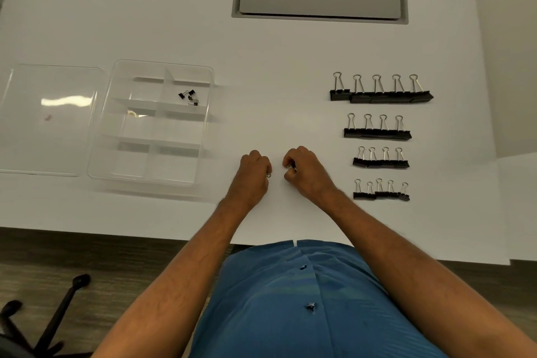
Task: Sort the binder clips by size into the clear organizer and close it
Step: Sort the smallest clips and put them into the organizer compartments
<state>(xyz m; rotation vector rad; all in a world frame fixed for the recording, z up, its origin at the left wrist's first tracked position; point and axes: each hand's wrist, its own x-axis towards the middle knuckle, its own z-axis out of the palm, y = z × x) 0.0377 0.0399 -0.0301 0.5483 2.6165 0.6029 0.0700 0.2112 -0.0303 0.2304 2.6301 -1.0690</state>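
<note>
The clear organizer (122, 136) lies open at the left of the white desk, its lid (49, 119) flat beside it. A few tiny black binder clips (189, 97) sit in its upper right compartment. At the right, black clips stand in four rows by size: largest (380, 94), then (377, 132), then (381, 161), smallest (381, 194). My left hand (254, 174) is curled near the desk's front middle, with a small wire loop showing at its fingers. My right hand (305, 171) pinches a tiny clip (292, 167) close beside it.
A grey cable hatch (319, 0) is set into the desk at the back. The desk's front edge (116, 232) runs just below my forearms. An office chair base (43, 325) shows on the floor at lower left.
</note>
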